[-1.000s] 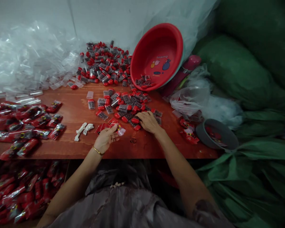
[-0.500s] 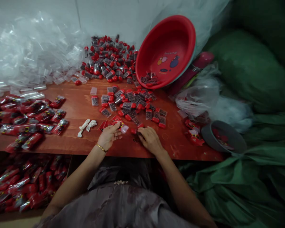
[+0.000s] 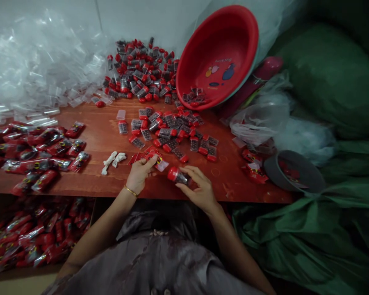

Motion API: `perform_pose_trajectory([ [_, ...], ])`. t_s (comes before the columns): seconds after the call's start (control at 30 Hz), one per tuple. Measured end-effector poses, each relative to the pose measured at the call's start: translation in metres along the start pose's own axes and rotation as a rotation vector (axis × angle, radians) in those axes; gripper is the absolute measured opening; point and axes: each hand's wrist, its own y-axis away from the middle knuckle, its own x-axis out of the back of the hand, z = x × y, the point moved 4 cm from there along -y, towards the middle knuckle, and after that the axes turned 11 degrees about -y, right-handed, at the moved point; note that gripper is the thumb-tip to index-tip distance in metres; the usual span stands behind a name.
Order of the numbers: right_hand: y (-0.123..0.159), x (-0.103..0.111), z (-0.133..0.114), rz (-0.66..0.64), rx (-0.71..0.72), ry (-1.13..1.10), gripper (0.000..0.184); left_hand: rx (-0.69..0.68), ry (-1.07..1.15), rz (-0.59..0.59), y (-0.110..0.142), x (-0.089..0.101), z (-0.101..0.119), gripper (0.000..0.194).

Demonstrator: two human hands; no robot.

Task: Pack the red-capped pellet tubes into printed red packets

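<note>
Head view puts both your hands low over the front of the counter [image 3: 94, 131], a red-capped clear container [image 3: 180, 175] at one and a red printed wrapper [image 3: 162, 165] at the other. Your right hand [image 3: 199, 186] holds the container, thumb on the near side and fingers on the far side; its cap faces your left hand and its dark-filled body sits toward your right palm. Your left hand [image 3: 140, 174] is narrowed, thumb pressed on the wrapper, whose pale end juts toward the container; whether it grips one layer or several, you cannot tell.

The step in hand looks like bringing container and wrapper together. They seem near each other but apart, so the next move appears to call for closing that gap with the cap end lined up to the wrapper's pale end, without crumpling the film.

Beyond your hands, loose red-capped containers [image 3: 169, 133] lie scattered across the middle; filled red packets [image 3: 52, 147] are heaped to your left, with small white crumpled pieces [image 3: 110, 162] between them and your left hand.
</note>
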Motion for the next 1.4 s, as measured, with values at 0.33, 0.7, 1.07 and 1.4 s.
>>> perform_pose_trajectory([
  [0.33, -0.002, -0.003, -0.016, 0.006, 0.027, -0.067, 0.037, -0.129, -0.1, -0.017, 0.002, -0.005, -0.001, 0.043],
  [0.7, -0.005, -0.013, -0.018, 0.165, 0.005, -0.037, 0.035, -0.122, 0.011, -0.078, 0.009, -0.019, -0.005, 0.037],
  [1.07, -0.011, -0.039, -0.011, 0.259, -0.294, -0.355, 0.028, -0.131, 0.173, -0.143, 0.005, -0.018, -0.01, 0.031],
  [1.4, -0.011, -0.045, -0.011, 0.245, -0.521, -0.655, 0.029, -0.148, 0.022, -0.235, 0.011, -0.031, -0.024, 0.031],
])
